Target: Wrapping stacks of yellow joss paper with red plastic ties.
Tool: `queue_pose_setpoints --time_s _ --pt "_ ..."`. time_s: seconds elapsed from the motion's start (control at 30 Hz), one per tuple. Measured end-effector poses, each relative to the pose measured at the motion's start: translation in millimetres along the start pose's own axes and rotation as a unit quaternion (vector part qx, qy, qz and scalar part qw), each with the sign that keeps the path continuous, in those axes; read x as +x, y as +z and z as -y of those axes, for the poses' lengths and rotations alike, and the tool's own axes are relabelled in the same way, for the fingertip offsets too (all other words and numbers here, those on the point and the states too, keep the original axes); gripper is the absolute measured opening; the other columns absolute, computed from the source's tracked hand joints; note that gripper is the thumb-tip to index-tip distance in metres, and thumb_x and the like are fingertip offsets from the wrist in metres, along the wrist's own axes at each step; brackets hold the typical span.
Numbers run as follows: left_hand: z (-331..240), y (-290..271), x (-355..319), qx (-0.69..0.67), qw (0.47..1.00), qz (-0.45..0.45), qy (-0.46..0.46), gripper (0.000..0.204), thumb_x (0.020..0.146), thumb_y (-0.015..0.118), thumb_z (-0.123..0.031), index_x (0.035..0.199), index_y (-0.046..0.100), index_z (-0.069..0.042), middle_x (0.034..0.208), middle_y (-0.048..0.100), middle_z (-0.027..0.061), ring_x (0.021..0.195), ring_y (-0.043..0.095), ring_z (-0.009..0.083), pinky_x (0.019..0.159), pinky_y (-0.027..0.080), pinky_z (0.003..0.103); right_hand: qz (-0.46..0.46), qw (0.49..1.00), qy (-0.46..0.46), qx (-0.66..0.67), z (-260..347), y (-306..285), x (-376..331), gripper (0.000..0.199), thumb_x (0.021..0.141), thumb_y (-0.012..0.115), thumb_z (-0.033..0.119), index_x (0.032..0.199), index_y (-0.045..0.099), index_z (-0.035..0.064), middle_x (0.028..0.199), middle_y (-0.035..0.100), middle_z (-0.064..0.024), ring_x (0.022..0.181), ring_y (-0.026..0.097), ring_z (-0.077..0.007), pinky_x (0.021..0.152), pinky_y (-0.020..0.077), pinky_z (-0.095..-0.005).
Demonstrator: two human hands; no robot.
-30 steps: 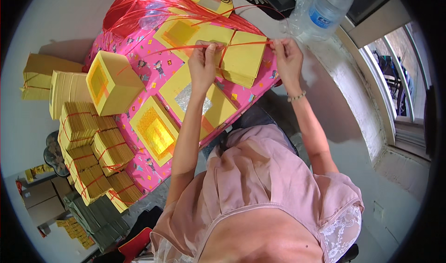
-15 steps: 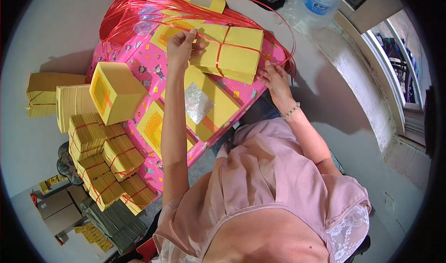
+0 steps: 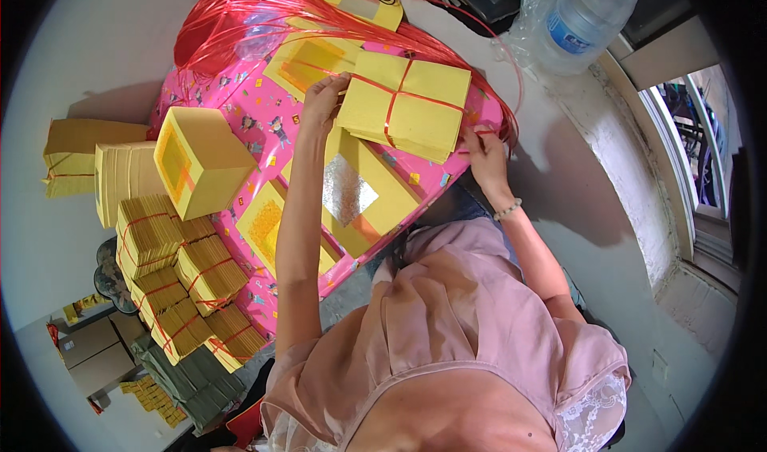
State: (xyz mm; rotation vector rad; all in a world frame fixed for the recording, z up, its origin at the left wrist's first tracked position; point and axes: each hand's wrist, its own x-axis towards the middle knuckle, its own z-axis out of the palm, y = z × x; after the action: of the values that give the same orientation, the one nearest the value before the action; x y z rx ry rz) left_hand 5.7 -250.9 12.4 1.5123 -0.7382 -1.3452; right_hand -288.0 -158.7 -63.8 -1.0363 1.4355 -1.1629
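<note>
A thick bundle of yellow paper sheets (image 3: 435, 81) sits tilted near the right corner of the pink table, a red plastic strap (image 3: 431, 99) crossing over its top. At the bundle's left edge my left hand (image 3: 326, 101) is closed, pinching the strap, whose loose end trails out to the left. By the right edge, my right hand (image 3: 487, 155) has its fingertips together on a short piece of red strap. Underneath and nearer to me lie yellow sheets with a silver foil patch (image 3: 347, 191) and others with an orange patch (image 3: 268, 222).
Loose red straps (image 3: 319, 13) spread along the table's far side. On the left stand a yellow paper block (image 3: 216, 160) and several strapped bundles (image 3: 209, 264). A large plastic bottle (image 3: 587, 21) stands on the far right ledge beside the window. The pink patterned tablecloth (image 3: 260, 144) shows between the stacks.
The whole view has shifted a little. My right hand's fingers, looser before, have closed on the red strap at the bundle's right edge. My left hand keeps its pinch.
</note>
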Motion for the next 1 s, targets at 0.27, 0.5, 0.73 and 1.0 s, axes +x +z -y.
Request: queue_pose_setpoints --time_s 0.27,0.5,0.73,1.0 --pt "3 -3 12 0.126 0.989 0.068 0.034 0.014 0.095 0.064 -0.014 0.091 0.07 -0.002 0.079 0.068 0.0011 0.063 0.06 0.0074 0.055 0.047 0.023 -0.014 1.0 -0.015 -0.013 -5 11 3 0.017 0.093 0.065 0.014 0.092 0.07 -0.0022 0.072 0.068 -0.013 0.07 0.067 -0.0196 0.064 0.0489 -0.0345" --pt "7 -9 -20 -0.003 0.995 0.006 0.103 0.016 0.1 0.058 -0.015 0.101 0.067 -0.001 0.087 0.07 0.0032 0.07 0.063 0.009 0.064 0.052 0.024 -0.043 0.987 -0.127 0.084 47 19 2 0.012 0.099 0.059 0.01 0.104 0.062 -0.0007 0.087 0.071 -0.0051 0.073 0.061 -0.0083 0.066 0.0482 -0.0252" --pt "15 -10 -60 -0.28 0.952 0.003 0.122 0.027 0.104 0.052 -0.025 0.117 0.06 -0.003 0.11 0.066 0.0033 0.101 0.063 0.013 0.087 0.052 0.028 0.01 0.97 -0.215 0.109 108 26 28 0.013 0.102 0.054 0.007 0.107 0.061 -0.0023 0.103 0.069 -0.0061 0.093 0.061 -0.0057 0.083 0.0471 -0.0192" --pt "60 9 -41 -0.394 0.903 -0.052 0.162 0.02 0.104 0.05 -0.026 0.104 0.057 -0.007 0.084 0.058 -0.0011 0.082 0.059 0.0112 0.075 0.05 0.027 0.135 0.944 -0.241 0.182 110 29 89 0.011 0.104 0.051 0.01 0.103 0.056 0.0002 0.096 0.069 -0.0072 0.091 0.064 -0.01 0.084 0.0504 -0.0242"
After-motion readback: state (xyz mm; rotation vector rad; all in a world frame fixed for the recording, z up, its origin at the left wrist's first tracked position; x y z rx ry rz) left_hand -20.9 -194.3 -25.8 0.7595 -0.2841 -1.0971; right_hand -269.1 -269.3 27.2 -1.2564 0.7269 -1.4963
